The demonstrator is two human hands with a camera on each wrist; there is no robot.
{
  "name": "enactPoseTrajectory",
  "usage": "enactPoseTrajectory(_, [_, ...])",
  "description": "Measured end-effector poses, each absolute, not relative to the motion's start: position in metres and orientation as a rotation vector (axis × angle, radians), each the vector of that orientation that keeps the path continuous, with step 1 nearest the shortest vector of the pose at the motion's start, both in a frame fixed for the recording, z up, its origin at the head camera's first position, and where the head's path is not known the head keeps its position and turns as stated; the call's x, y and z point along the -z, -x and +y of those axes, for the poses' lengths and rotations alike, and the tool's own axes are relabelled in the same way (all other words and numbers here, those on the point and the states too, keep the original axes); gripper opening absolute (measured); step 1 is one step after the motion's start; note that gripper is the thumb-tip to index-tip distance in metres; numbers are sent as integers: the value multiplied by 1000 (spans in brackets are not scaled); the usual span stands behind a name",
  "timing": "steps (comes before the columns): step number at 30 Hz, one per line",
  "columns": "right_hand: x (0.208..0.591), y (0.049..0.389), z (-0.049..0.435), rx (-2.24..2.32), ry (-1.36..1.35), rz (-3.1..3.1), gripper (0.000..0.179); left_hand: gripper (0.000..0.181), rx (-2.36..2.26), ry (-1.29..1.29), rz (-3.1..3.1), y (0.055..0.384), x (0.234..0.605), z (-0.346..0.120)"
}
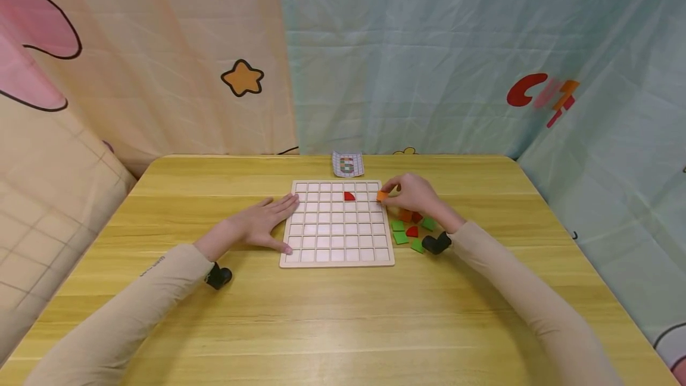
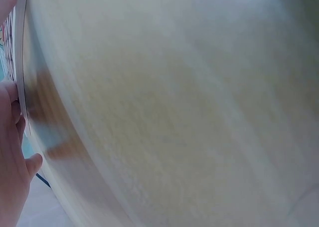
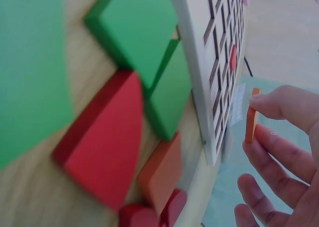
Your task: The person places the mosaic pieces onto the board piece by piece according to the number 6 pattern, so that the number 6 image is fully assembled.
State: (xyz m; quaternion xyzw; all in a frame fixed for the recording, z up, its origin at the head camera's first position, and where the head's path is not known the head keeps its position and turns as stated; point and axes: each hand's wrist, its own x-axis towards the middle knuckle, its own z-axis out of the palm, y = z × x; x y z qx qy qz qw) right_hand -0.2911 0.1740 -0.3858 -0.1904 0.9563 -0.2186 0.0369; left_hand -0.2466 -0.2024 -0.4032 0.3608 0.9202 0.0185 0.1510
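Observation:
A pale wooden grid board [image 1: 337,222] lies flat on the table. One red quarter-circle tile [image 1: 349,196] sits in a cell of its second row. My left hand [image 1: 262,222] rests with spread fingers on the board's left edge. Between thumb and fingertips, my right hand [image 1: 415,193] pinches an orange square tile [image 3: 252,116] at the board's upper right edge. Loose pieces lie just right of the board: green square tiles [image 1: 401,237], red quarter-circle tiles [image 3: 104,142] and an orange tile [image 3: 162,173].
A small printed card [image 1: 348,164] with a coloured grid pattern lies behind the board, near the back edge of the wooden table [image 1: 321,326]. Patterned curtains [image 1: 418,64] hang behind it. Black wrist devices [image 1: 436,243] are worn on both forearms.

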Motion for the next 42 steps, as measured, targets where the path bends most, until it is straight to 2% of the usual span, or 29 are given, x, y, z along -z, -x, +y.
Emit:
enactPoseTrajectory(14, [380, 301, 139, 662, 694, 2913, 31, 115, -43, -1038, 2646, 249, 404, -204])
enactPoseTrajectory(28, [384, 309, 107, 664, 804, 2850, 25, 114, -30, -1037, 2640, 247, 405, -201])
enactPoseTrajectory(42, [390, 319, 88, 674, 782, 2813, 26, 113, -40, -1024, 2640, 247, 405, -202])
